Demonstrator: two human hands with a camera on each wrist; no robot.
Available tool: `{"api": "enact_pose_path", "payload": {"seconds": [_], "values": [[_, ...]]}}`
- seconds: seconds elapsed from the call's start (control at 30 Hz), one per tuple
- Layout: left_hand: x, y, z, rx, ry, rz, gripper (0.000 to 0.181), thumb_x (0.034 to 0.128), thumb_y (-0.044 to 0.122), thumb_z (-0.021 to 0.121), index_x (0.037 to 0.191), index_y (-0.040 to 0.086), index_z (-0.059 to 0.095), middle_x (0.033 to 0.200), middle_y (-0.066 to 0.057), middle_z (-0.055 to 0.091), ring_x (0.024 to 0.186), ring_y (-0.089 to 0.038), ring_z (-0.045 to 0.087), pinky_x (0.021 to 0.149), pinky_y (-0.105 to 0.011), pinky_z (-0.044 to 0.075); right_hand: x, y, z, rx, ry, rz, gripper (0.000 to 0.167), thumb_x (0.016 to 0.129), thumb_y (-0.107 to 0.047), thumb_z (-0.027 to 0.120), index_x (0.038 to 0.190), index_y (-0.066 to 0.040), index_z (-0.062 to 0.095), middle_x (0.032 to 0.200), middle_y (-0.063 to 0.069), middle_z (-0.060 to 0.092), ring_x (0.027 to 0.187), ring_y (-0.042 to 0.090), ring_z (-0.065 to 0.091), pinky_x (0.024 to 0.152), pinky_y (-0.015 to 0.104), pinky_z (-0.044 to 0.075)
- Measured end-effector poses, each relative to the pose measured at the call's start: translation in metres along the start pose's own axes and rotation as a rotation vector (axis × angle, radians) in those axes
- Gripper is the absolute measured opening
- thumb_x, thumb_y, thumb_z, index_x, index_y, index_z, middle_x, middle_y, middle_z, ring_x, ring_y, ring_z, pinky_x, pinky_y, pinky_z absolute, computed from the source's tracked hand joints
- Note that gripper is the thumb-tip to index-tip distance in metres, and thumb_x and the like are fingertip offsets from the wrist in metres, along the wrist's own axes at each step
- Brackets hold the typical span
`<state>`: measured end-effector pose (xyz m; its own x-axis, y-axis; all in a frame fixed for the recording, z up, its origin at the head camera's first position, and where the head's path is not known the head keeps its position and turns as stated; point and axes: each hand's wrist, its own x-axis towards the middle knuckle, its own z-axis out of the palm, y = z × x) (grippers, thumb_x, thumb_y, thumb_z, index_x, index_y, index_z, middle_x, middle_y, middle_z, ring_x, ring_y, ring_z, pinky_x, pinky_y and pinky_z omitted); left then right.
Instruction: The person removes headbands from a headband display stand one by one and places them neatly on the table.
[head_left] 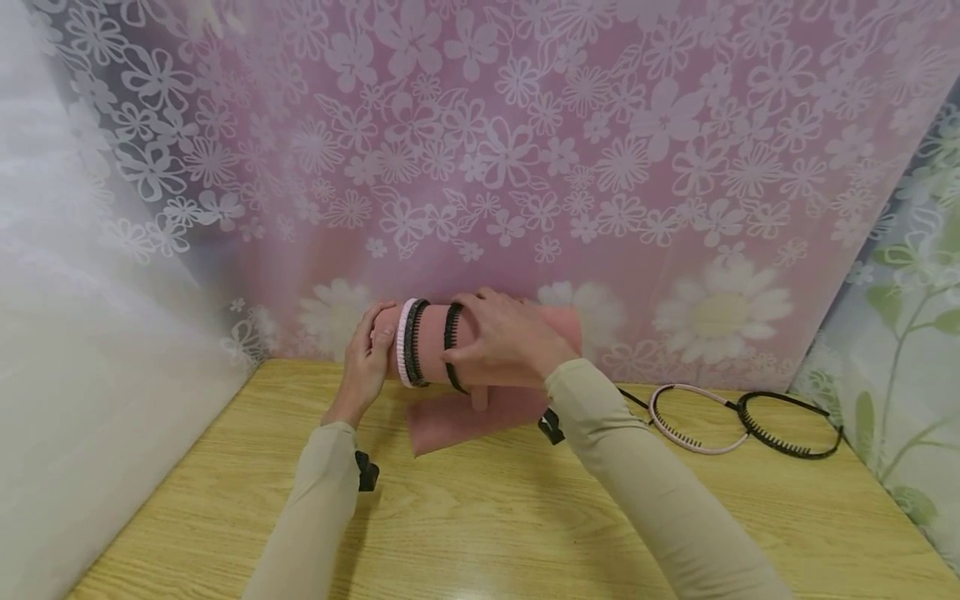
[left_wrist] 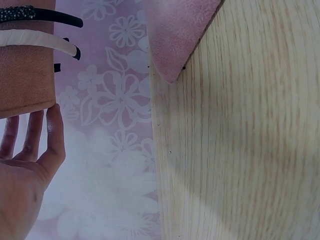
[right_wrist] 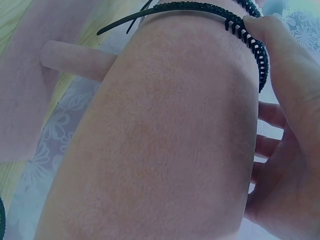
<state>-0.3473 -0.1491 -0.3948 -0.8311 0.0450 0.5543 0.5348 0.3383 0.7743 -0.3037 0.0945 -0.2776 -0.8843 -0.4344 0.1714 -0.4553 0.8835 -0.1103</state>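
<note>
A pink plush headband stand [head_left: 431,343] has a thick horizontal roll on a short post over a flat base [head_left: 457,427]. My left hand [head_left: 366,362] grips the roll's left end, with bent fingertips against its edge in the left wrist view. Close to that hand, a pale pink headband [head_left: 402,343] and a dark sparkly headband [left_wrist: 17,13] sit side by side round the roll. Further right, my right hand [head_left: 504,335] holds a black toothed headband [right_wrist: 248,40] over the roll, its thumb on the band. The other right fingers are partly hidden behind the roll.
On the wooden table [head_left: 450,533] to the right lie a pink toothed headband [head_left: 697,450] and a black toothed headband [head_left: 795,452], partly overlapping; another dark band end shows beside my right sleeve. A flowered pink curtain [head_left: 480,167] hangs close behind the stand.
</note>
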Motion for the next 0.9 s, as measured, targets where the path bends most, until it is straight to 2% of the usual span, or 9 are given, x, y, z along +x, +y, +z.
{"api": "enact_pose_path", "payload": {"seconds": [0.27, 0.63, 0.9], "values": [[-0.001, 0.001, -0.001, 0.012, 0.007, 0.002, 0.044, 0.1094, 0.036, 0.044, 0.150, 0.022, 0.048, 0.156, -0.003, 0.048, 0.131, -0.033, 0.056, 0.110, -0.058, 0.041, -0.008, 0.002, -0.002, 0.008, 0.015, 0.020, 0.080, 0.084, -0.068, 0.062, 0.149, -0.025, 0.046, 0.146, 0.001, 0.051, 0.131, 0.025, 0.053, 0.110, 0.051, 0.045], [0.001, -0.001, 0.001, 0.006, 0.011, -0.005, 0.042, 0.1092, 0.031, 0.045, 0.149, 0.021, 0.050, 0.154, -0.002, 0.050, 0.131, -0.033, 0.055, 0.110, -0.060, 0.040, -0.013, 0.011, -0.004, 0.015, 0.005, 0.006, 0.084, 0.084, -0.066, 0.066, 0.151, -0.021, 0.044, 0.149, 0.005, 0.050, 0.134, 0.027, 0.053, 0.111, 0.051, 0.044], [0.001, 0.000, 0.001, 0.019, 0.022, -0.002, 0.044, 0.1089, 0.036, 0.044, 0.150, 0.020, 0.049, 0.156, -0.003, 0.048, 0.134, -0.032, 0.053, 0.112, -0.059, 0.039, -0.015, 0.018, -0.008, 0.004, -0.001, -0.002, 0.087, 0.084, -0.066, 0.068, 0.153, -0.020, 0.043, 0.154, 0.006, 0.048, 0.140, 0.028, 0.049, 0.112, 0.055, 0.043]]}}
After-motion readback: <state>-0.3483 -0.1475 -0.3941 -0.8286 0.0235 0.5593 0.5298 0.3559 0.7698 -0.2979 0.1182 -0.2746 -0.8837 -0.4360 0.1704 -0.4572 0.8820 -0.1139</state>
